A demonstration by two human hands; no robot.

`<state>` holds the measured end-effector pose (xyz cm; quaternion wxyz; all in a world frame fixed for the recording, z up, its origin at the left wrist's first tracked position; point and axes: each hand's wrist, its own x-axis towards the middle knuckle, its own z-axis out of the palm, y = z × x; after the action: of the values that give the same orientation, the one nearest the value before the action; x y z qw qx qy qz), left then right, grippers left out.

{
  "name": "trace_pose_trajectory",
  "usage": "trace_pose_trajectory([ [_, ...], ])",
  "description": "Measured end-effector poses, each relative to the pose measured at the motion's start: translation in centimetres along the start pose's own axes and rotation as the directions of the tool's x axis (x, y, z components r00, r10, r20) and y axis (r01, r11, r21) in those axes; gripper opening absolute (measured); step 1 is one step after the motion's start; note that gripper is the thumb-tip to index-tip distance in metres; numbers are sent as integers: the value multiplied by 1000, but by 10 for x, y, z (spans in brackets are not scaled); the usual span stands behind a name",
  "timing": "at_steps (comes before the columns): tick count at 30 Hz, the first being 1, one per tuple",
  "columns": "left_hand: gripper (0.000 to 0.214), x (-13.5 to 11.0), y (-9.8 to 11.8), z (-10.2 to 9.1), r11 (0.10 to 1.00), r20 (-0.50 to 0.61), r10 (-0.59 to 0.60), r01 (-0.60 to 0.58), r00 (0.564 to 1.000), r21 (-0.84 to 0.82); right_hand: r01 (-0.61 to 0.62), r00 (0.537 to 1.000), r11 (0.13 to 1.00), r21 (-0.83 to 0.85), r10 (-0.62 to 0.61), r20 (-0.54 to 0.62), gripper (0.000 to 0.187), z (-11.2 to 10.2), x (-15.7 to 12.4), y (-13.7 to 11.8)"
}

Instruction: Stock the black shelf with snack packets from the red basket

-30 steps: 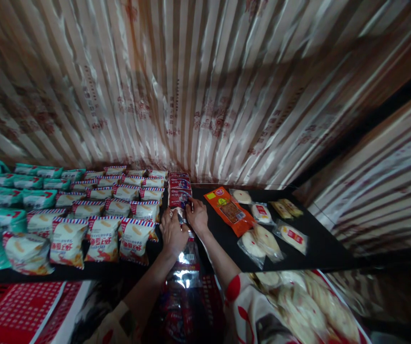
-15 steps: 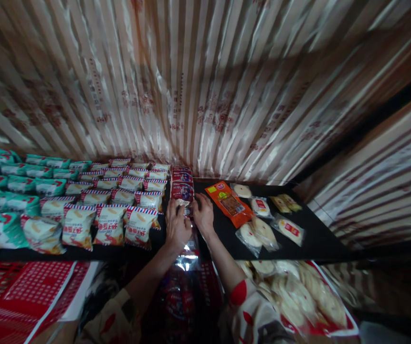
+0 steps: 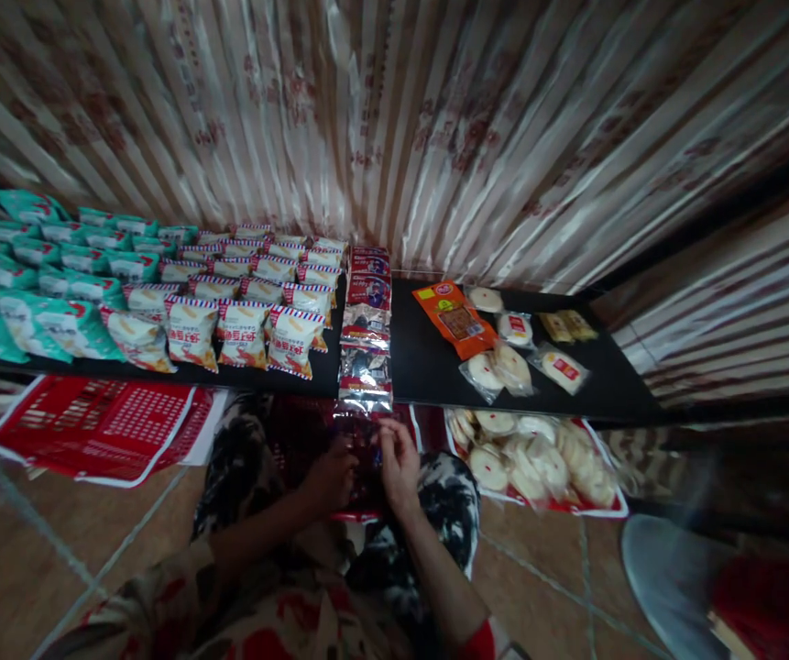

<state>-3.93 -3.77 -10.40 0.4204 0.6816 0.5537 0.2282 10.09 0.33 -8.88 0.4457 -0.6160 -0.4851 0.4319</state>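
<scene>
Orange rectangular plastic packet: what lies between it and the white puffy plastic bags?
Head view: a strip of shiny dark-red packets on the black surface.

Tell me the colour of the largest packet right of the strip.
The packet is mostly orange, shown best in the head view.

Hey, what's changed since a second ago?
Your bare left hand and right hand moved toward your body, from atop the red-and-silver plastic packet strip to beyond the front edge of the black table; their grip is unclear. The flat orange pouch and puffy white snack bags stayed put.
</scene>
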Motion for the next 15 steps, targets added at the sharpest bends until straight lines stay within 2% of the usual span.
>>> trace_pose_trajectory([
  [1, 33, -3, -10, 4, 996, -8, -93, 93, 996, 8, -26, 994, 996, -82, 34, 100, 26, 2, -6, 9],
  [3, 32, -2, -25, 9, 968, -26, -251, 251, 968, -13, -23, 954, 951, -309, 113, 278, 21, 7, -10, 24],
  [6, 28, 13, -40, 11, 909, -79, -415, 409, 906, -80, 98, 876, 771, -629, 233, 422, 24, 20, -5, 41],
  [9, 29, 34, -49, 9, 864, -139, -503, 489, 853, -121, 162, 855, 653, -740, 281, 435, 30, 34, 6, 53],
  [12, 27, 48, -58, 7, 826, -157, -560, 533, 814, -182, 157, 850, 622, -767, 311, 425, 33, 49, 17, 62],
  [15, 25, 52, -70, 9, 785, -160, -610, 564, 776, -258, 166, 835, 608, -776, 332, 438, 35, 62, 24, 69],
])
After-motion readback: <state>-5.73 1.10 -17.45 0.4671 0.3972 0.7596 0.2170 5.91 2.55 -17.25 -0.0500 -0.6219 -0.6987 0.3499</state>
